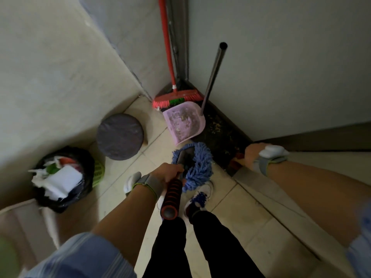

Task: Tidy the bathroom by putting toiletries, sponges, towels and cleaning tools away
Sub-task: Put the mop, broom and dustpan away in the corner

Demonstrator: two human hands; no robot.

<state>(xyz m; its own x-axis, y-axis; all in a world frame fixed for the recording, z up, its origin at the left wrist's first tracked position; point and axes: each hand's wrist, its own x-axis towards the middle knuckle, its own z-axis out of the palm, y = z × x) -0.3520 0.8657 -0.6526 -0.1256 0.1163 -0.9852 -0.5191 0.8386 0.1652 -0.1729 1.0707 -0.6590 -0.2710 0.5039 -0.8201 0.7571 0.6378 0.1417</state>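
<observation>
**Mop gripped near the corner**

The left hand (166, 174) has its fingers clamped round the mop (200, 165) shaft, with the blue head on the floor (230, 217). The right hand (251, 155) is at a blurred reddish thing (236, 159); I cannot tell how its fingers lie. The broom (176, 97) and dustpan (183, 122) stand in the corner.

mop (200, 165) 1 | broom (174, 97) 1 | dustpan (183, 123) 1 | stool (120, 135) 1 | bin (86, 161) 1

Centre frame, the mop (198, 165) shows a fluffy blue cloth head and a ribbed, rubbery grip (172, 194). Above it, the dustpan (183, 121) is grimy matt pink plastic, its pole (214, 75) shiny metal. Left, the bin bag (66, 197) is glossy black plastic; the floor (251, 227) is smooth tile.
</observation>
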